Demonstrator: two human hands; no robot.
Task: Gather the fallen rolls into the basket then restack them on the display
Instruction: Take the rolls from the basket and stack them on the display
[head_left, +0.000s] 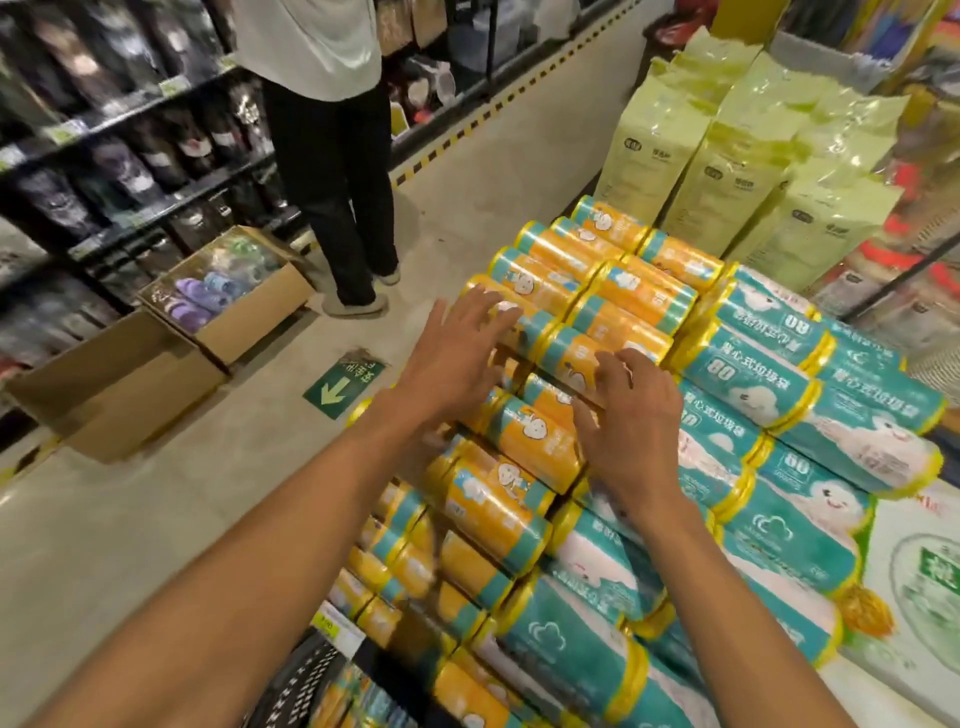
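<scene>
Fingers (485, 312) spread, flat on orange rolls (535, 447): left hand (457, 358), right hand (631, 423).
Suggest even pressure, seat row toward 3 o'clock against teal rolls (753, 374); ends flush.

A person (332, 156) in a pale top and dark trousers stands on the far part of the concrete floor (156, 519), beside dark shelves (104, 156) of packets on the left. Near the person's feet sits an open cardboard box (228, 296) holding purple items, with a second box (114, 384) just beside it. A green arrow sticker (343, 384) lies on the floor. Pale green bags (727, 156) stand upright at the far right.
</scene>
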